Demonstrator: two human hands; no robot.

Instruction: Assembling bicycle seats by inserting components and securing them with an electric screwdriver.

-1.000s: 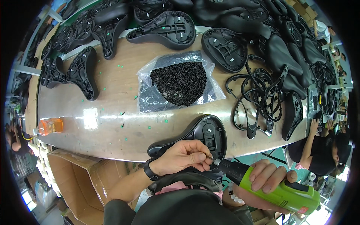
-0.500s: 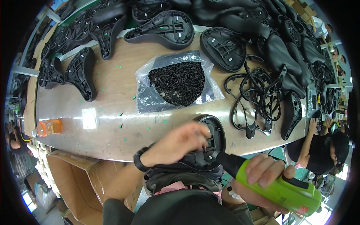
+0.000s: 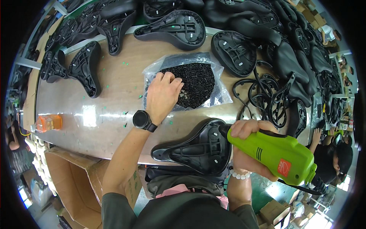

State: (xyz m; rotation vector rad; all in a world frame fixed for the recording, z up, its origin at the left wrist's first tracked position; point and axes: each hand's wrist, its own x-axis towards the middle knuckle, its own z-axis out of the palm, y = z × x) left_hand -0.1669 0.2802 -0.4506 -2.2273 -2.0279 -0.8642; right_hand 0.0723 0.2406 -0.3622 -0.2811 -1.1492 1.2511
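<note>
My left hand, with a black watch on the wrist, reaches over a clear plastic bag. Its fingers curl down at the left side of the small black screws heaped there; the fingertips are partly hidden, so what they pinch does not show. My right hand grips a green power screwdriver, pointing left. The driver's black nose is over the right edge of an upturned black bicycle saddle. That saddle lies underside up at the table's near edge, in front of me.
Several upturned saddles, such as a long one, line the far side. Black looped trim frames lie tangled at right. An orange bottle stands at left, beside an open cardboard box below. A person works at far right.
My left hand has moved from the near saddle up and away to the screws. My right hand has raised the screwdriver, which now lies flatter over the saddle's edge.
</note>
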